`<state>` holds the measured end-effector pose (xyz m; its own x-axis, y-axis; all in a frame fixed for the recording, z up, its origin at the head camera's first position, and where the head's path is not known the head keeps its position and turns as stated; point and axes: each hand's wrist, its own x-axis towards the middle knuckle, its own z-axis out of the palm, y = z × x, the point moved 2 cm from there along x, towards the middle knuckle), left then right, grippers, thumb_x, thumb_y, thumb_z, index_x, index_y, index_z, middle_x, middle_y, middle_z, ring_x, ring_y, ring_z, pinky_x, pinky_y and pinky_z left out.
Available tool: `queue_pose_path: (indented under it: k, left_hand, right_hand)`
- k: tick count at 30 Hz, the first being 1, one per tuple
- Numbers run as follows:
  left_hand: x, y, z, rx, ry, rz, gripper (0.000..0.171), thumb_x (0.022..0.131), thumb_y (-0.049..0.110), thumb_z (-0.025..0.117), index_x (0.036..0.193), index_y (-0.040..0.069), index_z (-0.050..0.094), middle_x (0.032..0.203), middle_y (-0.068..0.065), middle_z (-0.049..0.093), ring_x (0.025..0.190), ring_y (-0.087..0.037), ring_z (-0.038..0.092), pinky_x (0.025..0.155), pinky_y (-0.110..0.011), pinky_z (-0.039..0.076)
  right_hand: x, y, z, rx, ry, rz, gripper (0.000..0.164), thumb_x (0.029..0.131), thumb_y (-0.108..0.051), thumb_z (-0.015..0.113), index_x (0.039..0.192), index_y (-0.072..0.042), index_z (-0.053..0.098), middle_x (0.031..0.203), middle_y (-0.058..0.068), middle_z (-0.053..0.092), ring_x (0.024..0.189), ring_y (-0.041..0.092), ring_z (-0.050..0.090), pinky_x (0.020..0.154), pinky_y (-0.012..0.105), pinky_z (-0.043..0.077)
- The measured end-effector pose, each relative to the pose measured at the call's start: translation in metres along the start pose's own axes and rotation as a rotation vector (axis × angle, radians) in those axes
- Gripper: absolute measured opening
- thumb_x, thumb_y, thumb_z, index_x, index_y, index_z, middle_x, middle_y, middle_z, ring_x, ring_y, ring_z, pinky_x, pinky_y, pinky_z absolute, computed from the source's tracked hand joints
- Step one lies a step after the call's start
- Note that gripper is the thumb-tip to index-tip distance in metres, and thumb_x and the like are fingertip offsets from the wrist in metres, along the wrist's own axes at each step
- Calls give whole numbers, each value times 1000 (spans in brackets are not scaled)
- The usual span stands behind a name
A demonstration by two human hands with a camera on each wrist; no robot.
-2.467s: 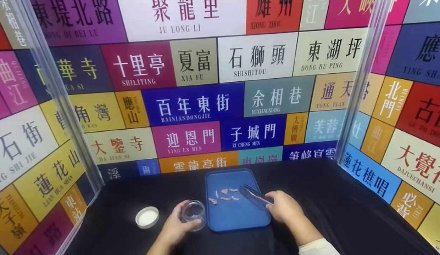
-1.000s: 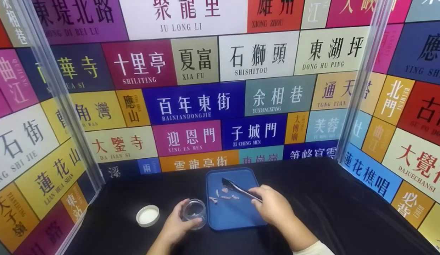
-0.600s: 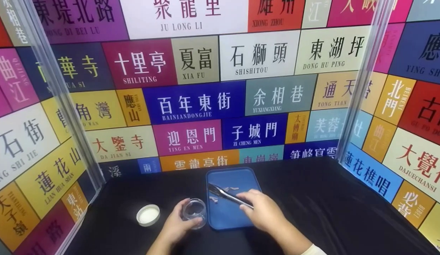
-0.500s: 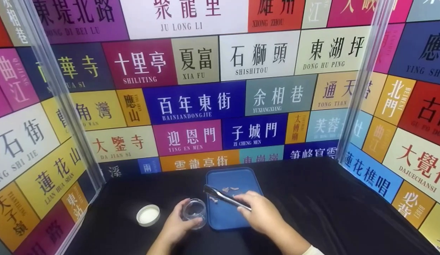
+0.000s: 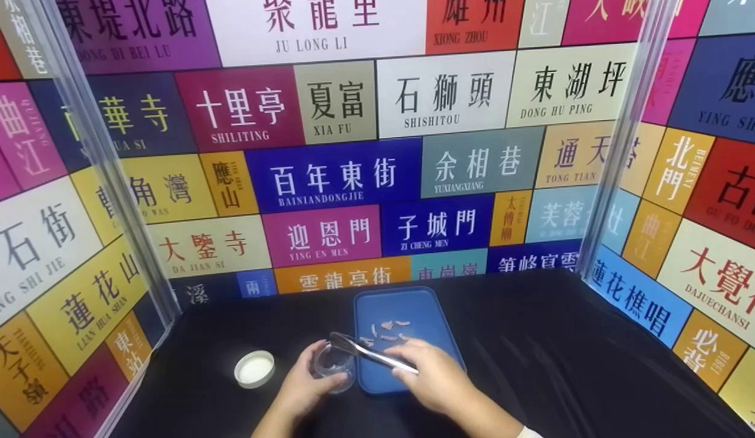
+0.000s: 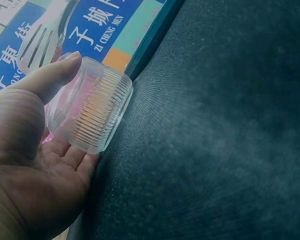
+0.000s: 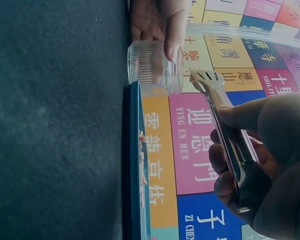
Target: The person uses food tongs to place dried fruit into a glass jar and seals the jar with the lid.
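Tongs (image 5: 377, 355) are in the right hand (image 5: 435, 376), whose fingers and thumb are clamped around their handle. Their slotted end is at the mouth of the jar (image 6: 97, 112), slightly above it in the view of the left wrist. Whether the tips pinch something, I cannot tell.

The left hand (image 5: 307, 382) grips the clear jar, with the thumb on one side and the fingers on the other. This jar stands upright on the black cloth (image 5: 535, 340), just beside the left edge of the blue tray (image 5: 423, 310). On the tray lie several small, pale pinkish pieces (image 5: 387, 325), near its middle and toward the jar.

To the left of the jar, well apart from the tray, the lid (image 5: 254, 370) rests on the cloth, its white side up. Behind rises a wall (image 5: 340, 176) of coloured panels with Chinese writing.
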<state>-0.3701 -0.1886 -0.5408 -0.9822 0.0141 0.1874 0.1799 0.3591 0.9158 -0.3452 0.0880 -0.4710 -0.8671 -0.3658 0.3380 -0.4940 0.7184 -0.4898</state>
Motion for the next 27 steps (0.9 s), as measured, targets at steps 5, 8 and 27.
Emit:
queue_pose_path:
  k: [5, 8, 27]
  left_hand:
    - [0, 0, 0, 0, 3, -4, 92, 80, 22, 93, 156, 1, 46, 153, -24, 60, 132, -36, 64, 115, -48, 46]
    - [0, 0, 1, -4, 0, 1, 92, 80, 22, 93, 156, 1, 46, 155, -24, 59, 133, -37, 63, 115, -49, 46]
    - [1, 0, 1, -8, 5, -1, 92, 79, 20, 93, 156, 1, 46, 155, -24, 58, 135, -37, 62, 117, -48, 44]
  right_hand:
    - [0, -1, 3, 2, -25, 8, 32, 98, -27, 75, 130, -31, 77, 122, -7, 76, 113, 19, 71, 97, 50, 59]
    - [0, 0, 4, -2, -26, 8, 32, 99, -28, 75, 130, -31, 77, 121, -7, 75, 111, 18, 71, 97, 50, 59]
    - [1, 3, 7, -8, -5, -40, 32, 97, -25, 75, 129, -27, 78, 118, -6, 76, 104, 14, 70, 92, 43, 58]
